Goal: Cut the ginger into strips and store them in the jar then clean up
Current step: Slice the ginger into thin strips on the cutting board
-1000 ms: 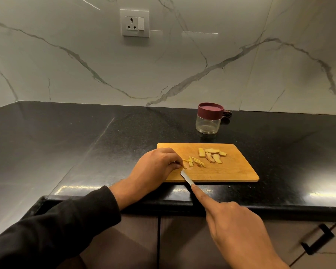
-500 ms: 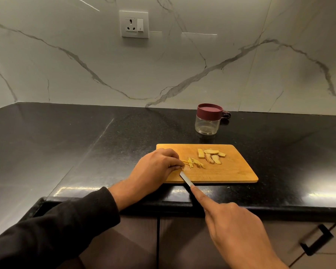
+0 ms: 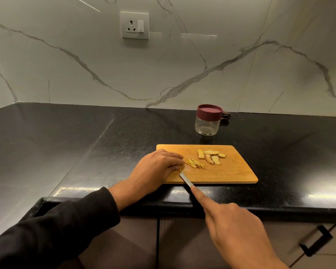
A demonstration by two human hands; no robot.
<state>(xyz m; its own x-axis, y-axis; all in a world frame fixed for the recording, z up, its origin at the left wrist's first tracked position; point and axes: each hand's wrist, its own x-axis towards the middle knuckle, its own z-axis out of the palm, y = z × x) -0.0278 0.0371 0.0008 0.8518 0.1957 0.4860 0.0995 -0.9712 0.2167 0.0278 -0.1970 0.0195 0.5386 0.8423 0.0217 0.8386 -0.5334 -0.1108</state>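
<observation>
A wooden cutting board (image 3: 231, 171) lies on the black counter. Several ginger slices (image 3: 210, 156) sit near its far middle, and thin ginger strips (image 3: 194, 164) lie left of them. My left hand (image 3: 156, 168) rests on the board's left end, its curled fingertips holding a small ginger piece (image 3: 181, 169). My right hand (image 3: 239, 228) grips a knife, index finger stretched along the spine. The knife blade (image 3: 186, 179) points at the ginger by my left fingertips. A clear jar (image 3: 208, 125) with a maroon lid stands shut behind the board.
A small dark object (image 3: 226, 115) lies behind the jar by the marble wall. A wall socket (image 3: 135, 25) is above. Cabinet doors with a black handle (image 3: 316, 240) sit under the counter's front edge (image 3: 260, 209).
The knife blade and my left fingertips stay at the same spot on the board's left end; only slight shifts show among the strips.
</observation>
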